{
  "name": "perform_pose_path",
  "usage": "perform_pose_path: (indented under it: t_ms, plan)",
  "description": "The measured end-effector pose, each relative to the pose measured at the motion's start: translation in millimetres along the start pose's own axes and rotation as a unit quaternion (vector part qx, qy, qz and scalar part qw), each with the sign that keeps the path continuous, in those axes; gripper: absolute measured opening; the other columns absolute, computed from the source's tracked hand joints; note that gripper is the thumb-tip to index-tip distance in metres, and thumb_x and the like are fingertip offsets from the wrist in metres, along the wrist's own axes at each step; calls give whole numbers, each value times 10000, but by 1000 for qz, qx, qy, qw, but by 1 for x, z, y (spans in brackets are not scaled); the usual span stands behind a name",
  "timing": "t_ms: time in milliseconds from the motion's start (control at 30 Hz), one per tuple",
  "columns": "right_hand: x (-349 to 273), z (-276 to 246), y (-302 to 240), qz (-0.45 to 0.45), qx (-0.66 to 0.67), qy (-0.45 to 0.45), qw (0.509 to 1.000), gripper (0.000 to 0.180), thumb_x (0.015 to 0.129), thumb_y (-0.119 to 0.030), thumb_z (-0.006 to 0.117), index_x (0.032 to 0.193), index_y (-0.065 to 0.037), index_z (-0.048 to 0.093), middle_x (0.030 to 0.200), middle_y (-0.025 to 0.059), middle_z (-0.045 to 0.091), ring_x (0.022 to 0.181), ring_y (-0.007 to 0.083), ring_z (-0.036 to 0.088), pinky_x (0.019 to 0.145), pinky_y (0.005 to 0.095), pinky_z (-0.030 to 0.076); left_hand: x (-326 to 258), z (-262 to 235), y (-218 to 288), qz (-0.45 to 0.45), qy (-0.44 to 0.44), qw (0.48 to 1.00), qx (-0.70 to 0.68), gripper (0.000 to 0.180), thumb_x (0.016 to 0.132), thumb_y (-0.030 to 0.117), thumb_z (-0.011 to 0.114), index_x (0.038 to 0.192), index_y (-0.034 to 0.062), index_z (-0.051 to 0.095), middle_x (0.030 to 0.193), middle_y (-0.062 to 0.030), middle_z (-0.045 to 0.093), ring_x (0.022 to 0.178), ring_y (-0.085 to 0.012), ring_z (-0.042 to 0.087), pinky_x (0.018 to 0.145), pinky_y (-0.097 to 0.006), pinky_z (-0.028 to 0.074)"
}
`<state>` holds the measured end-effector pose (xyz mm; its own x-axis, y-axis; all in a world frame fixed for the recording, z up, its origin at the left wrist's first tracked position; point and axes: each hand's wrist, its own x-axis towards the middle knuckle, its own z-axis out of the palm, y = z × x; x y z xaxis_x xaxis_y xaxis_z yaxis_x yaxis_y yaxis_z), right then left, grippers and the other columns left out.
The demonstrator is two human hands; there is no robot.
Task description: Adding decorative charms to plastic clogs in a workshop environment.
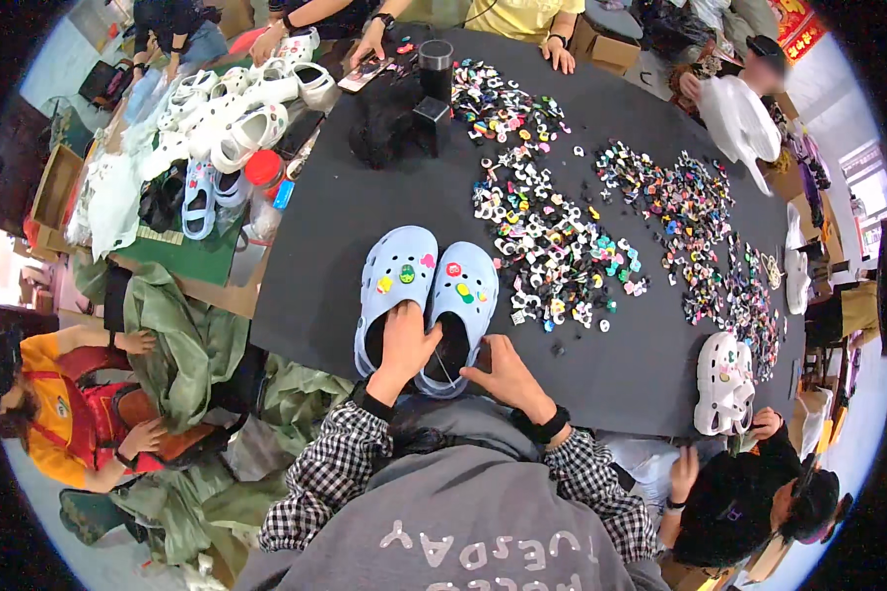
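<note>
A pair of light blue clogs stands side by side on the black table, toes pointing away from me. The left clog (pixel 400 258) carries pink, green and yellow charms, and the right clog (pixel 470 273) has red, yellow and green ones. My left hand (pixel 406 347) is closed at their adjoining inner rims, its fingertips hidden inside the openings. At the outer rear rim of the right clog, my right hand (pixel 511 376) grips the edge between thumb and fingers. A thin pale line shows in that clog's opening, too fine to identify.
Loose charms (pixel 552 227) lie in heaps right of the clogs. A white clog (pixel 724 382) sits at the right edge. Black cup (pixel 436 69) and dark box (pixel 431 126) stand behind. White clogs (pixel 237 113) pile on a left table. Several people work around.
</note>
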<state>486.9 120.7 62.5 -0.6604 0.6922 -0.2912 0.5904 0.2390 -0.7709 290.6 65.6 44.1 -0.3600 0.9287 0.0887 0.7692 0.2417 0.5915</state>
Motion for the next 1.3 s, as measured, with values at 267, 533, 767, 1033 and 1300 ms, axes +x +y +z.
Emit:
perform_pose_path:
  t_ms: [267,533,767,1033,1300]
  plan:
    - [0,0,1,6,-2,-4,1000,656,767,-322,737,1189,78,434,1141,232,497,1046,331,534,884,371,456,-2,-19,22,-35,-29,995,92,411,732,205,699,990,-52,509,939,-230,553,909,-380,564,751,-434,490]
    - [-2,-4,-2,4,17,-27,999,695,746,-348,738,1175,94,416,1139,265,473,1066,389,498,920,387,431,-4,-23,23,-20,-50,993,104,310,736,162,673,928,-25,517,896,-196,579,794,-361,604,662,-430,509]
    - [-2,-4,1,-18,17,-18,1000,665,758,-357,731,1144,88,421,1110,266,477,1034,396,509,898,398,434,-5,-22,20,-24,-52,991,118,331,760,191,672,937,-41,518,896,-212,589,796,-358,618,661,-418,519]
    - [-5,-7,3,-14,42,-25,999,638,796,-336,697,1201,80,433,1168,252,499,1097,378,505,929,391,428,-7,-25,17,-33,-54,991,117,355,751,212,690,936,-45,529,877,-221,596,776,-361,623,653,-422,514]
    - [-13,-31,20,-11,104,3,995,424,840,-178,655,1211,-15,531,1147,184,555,982,286,609,820,357,505,-1,-28,9,-58,-95,992,58,534,731,397,700,914,-83,555,927,-259,583,815,-412,598,693,-461,495]
